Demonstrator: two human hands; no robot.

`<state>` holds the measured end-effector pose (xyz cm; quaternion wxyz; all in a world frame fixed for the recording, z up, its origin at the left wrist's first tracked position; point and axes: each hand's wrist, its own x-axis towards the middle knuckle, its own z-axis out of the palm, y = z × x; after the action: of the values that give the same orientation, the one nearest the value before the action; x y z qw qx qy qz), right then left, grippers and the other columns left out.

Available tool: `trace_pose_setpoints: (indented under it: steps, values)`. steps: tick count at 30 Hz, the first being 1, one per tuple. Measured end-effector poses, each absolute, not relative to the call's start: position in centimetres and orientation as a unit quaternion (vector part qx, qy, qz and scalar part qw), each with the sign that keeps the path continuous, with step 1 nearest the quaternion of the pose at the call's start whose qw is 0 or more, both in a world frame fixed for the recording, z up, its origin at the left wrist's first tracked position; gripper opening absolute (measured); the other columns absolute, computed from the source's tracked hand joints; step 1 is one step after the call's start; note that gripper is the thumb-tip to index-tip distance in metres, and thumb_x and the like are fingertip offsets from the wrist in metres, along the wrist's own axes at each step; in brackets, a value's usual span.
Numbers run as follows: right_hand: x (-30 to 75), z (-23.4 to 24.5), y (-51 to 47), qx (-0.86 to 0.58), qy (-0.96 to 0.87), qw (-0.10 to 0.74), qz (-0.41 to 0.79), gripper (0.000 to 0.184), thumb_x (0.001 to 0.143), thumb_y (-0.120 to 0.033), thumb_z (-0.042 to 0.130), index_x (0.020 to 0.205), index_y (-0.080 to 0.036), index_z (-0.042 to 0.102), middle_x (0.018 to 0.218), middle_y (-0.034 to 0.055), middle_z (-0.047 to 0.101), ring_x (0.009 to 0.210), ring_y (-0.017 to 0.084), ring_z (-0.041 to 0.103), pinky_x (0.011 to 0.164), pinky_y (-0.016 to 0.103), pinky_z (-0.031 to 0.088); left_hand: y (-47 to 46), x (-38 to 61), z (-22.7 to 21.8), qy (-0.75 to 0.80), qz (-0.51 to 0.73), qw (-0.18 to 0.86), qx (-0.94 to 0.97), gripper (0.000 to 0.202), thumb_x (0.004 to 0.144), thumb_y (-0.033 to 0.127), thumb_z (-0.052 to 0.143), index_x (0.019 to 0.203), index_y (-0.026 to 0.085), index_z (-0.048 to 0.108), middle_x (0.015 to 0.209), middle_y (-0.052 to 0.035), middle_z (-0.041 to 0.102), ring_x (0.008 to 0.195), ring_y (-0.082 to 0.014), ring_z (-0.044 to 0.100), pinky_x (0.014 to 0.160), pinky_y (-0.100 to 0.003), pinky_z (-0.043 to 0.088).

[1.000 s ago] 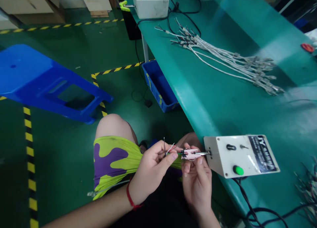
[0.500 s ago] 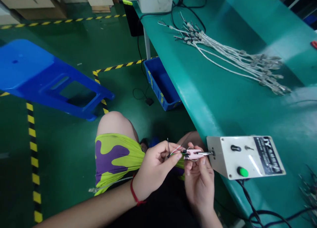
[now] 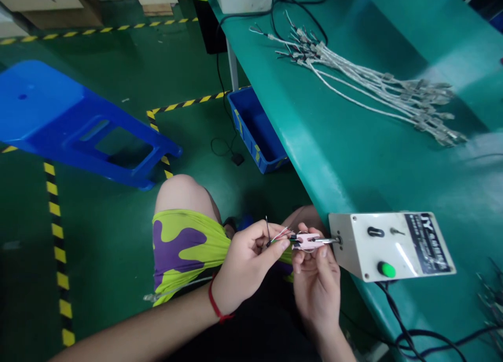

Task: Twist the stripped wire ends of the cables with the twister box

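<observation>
My left hand (image 3: pixel 245 262), with a red cord round its wrist, pinches a cable end with fine coloured wires (image 3: pixel 278 237) fanning out and one thin black wire standing up. My right hand (image 3: pixel 316 283) holds a pink plastic clip (image 3: pixel 305 241) between its fingers, right next to the cable end. A thin metal pin (image 3: pixel 325 240) runs from the clip area into a white control box (image 3: pixel 387 245) with a green button, which sits at the bench edge. Whether the wires enter the clip is hidden by my fingers.
A bundle of grey cables with metal ends (image 3: pixel 377 89) lies on the green workbench (image 3: pixel 353 178). Below the bench are a blue crate (image 3: pixel 255 131) and a tipped blue stool (image 3: pixel 66 116). Black cords (image 3: pixel 416 336) hang at the lower right.
The whole view has shifted slightly upward and to the right. My hands stay at the clip, and the fine wires now sit a little closer to it.
</observation>
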<state>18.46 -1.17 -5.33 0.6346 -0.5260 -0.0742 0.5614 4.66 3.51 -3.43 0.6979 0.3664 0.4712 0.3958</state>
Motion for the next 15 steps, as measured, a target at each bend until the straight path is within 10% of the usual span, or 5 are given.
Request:
trace_pose_setpoints:
  steps: [15]
  values:
    - [18.46,-5.59,-1.19,-0.53,-0.109,0.629,0.558,0.031,0.099,-0.043,0.068,0.126,-0.029,0.074,0.148,0.012,0.063,0.077,0.015,0.065,0.062,0.03,0.047,3.26,4.86,-3.42,0.471,0.4,0.701,0.356,0.008,0.096,0.021,0.074,0.092,0.015,0.071,0.105,-0.0064,0.077,0.08,-0.0139,0.068,0.065,-0.023,0.052]
